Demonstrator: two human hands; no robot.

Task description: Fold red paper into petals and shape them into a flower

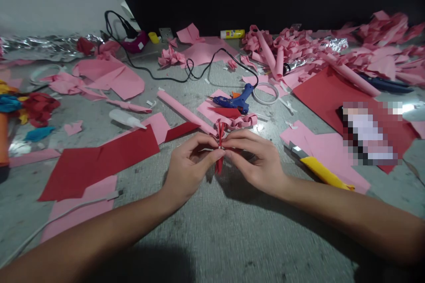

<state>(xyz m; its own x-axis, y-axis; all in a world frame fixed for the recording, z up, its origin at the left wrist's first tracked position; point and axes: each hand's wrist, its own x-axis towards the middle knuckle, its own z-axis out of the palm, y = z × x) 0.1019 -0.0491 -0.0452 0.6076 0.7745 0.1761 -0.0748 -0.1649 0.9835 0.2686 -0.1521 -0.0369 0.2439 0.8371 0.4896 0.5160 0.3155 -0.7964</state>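
Both my hands meet at the middle of the view around a narrow strip of folded red paper (219, 166). It stands roughly upright, with its ends showing above and below my fingers. My left hand (191, 163) pinches its middle from the left between thumb and fingers. From the right, my right hand (257, 159) pinches the same spot. A small whitish bit shows between the fingertips; what it is I cannot make out. Just beyond my hands lie a curled pink paper strip (247, 120), a rolled pink paper tube (186, 112) and a blue glue gun (234, 98).
Red paper sheets (76, 170) lie to the left, one with a white cable (79, 207) near it. A yellow cutter (323, 172) and a blurred phone (368, 132) are on the right. Crumpled pink paper (295, 44), a glue stick (232, 34) and a tape roll (265, 93) lie farther back.
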